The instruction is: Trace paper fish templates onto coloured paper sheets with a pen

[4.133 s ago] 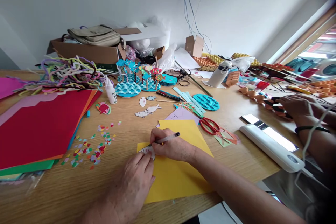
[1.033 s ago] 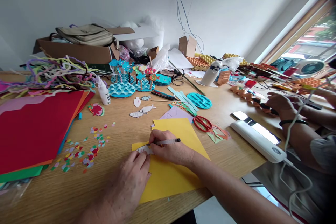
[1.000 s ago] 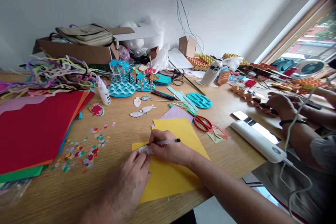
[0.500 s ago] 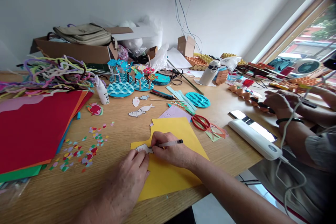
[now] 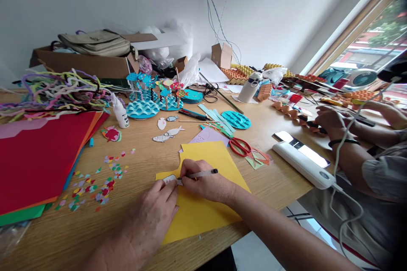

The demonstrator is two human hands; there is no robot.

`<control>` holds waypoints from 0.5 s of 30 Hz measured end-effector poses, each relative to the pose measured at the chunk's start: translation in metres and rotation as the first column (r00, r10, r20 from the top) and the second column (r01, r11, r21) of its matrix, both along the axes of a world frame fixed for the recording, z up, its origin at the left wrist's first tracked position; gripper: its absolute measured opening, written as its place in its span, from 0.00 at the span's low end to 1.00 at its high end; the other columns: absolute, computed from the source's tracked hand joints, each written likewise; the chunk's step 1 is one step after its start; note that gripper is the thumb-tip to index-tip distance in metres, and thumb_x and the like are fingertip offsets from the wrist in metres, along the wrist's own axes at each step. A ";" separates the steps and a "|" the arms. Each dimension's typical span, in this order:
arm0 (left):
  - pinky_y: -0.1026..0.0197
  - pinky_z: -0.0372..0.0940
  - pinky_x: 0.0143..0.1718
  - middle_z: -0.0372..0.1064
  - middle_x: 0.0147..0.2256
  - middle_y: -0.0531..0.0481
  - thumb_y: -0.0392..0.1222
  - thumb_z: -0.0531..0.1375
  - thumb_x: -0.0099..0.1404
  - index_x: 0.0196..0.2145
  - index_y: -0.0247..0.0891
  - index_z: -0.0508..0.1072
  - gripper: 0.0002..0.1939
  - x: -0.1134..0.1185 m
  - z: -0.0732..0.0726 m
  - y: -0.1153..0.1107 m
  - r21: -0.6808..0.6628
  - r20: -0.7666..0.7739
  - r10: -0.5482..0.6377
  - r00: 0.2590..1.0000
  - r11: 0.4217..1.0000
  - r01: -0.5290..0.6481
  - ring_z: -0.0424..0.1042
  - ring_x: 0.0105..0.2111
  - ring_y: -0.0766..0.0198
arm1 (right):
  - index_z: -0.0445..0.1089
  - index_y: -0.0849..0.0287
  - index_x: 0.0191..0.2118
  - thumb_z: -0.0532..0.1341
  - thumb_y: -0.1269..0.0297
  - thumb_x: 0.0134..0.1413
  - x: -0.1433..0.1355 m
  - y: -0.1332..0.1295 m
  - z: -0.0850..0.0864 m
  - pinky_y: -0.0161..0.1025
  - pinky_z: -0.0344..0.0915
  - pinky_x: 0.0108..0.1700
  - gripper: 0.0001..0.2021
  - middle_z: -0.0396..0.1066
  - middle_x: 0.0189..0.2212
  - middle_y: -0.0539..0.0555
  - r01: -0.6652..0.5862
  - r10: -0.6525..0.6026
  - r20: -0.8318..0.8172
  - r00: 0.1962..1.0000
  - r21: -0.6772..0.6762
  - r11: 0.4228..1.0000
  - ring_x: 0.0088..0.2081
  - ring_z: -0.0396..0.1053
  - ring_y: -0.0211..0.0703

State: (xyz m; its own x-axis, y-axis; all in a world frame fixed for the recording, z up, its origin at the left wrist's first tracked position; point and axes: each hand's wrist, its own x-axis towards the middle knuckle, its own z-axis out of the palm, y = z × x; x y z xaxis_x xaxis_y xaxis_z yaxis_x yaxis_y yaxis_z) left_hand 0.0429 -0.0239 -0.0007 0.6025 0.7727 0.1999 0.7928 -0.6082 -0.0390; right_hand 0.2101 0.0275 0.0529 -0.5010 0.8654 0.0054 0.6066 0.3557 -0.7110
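Note:
My right hand [image 5: 205, 182] grips a pen [image 5: 203, 173] with a clear barrel and black end cap, its tip at the edge of a small white paper fish cutout [image 5: 170, 178]. The cutout lies on a sheet of yellow paper [image 5: 206, 216] near its left edge. Fingers of my left hand [image 5: 155, 207] lie flat across the cutout and the yellow sheet, covering part of both. Beyond the sheet are more paper fish cutouts [image 5: 165, 136], a purple paper piece [image 5: 208, 135] with drawn lines and red-handled scissors [image 5: 241, 147].
Red paper sheets [image 5: 38, 156] and paper confetti [image 5: 104, 186] lie to the left, near a glue bottle [image 5: 120, 111]. Blue wavy paper bases [image 5: 143, 109] stand behind. At right are a white device [image 5: 302, 165] with a cable and another person's hands [image 5: 330, 120].
The whole view has shifted slightly, so the table things appear a little further left. Both my hands stay at the cutout, the pen still in the right one.

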 end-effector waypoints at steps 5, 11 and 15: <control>0.53 0.62 0.48 0.69 0.48 0.44 0.30 0.52 0.62 0.49 0.33 0.70 0.18 0.000 0.000 -0.001 -0.015 0.010 0.013 1.000 1.000 -0.013 0.66 0.45 0.53 | 0.62 0.59 0.26 0.56 0.80 0.43 0.001 0.000 0.000 0.28 0.54 0.26 0.08 0.61 0.19 0.44 0.009 -0.009 0.003 1.000 0.006 1.000 0.22 0.57 0.31; 0.52 0.63 0.47 0.69 0.47 0.45 0.30 0.54 0.61 0.49 0.35 0.70 0.18 0.001 0.003 0.000 -0.069 0.037 0.027 0.999 0.997 -0.024 0.65 0.46 0.52 | 0.62 0.59 0.25 0.56 0.80 0.43 0.003 0.000 0.000 0.28 0.53 0.25 0.08 0.60 0.19 0.44 0.053 -0.053 0.004 0.999 -0.024 0.998 0.21 0.56 0.31; 0.52 0.63 0.48 0.69 0.48 0.44 0.29 0.55 0.61 0.49 0.34 0.70 0.18 0.002 0.013 0.001 -0.123 0.007 0.017 1.000 0.992 -0.016 0.66 0.46 0.53 | 0.62 0.59 0.25 0.56 0.80 0.42 0.006 0.001 -0.001 0.28 0.52 0.24 0.08 0.59 0.18 0.43 0.072 -0.072 0.000 0.997 -0.034 0.997 0.20 0.55 0.31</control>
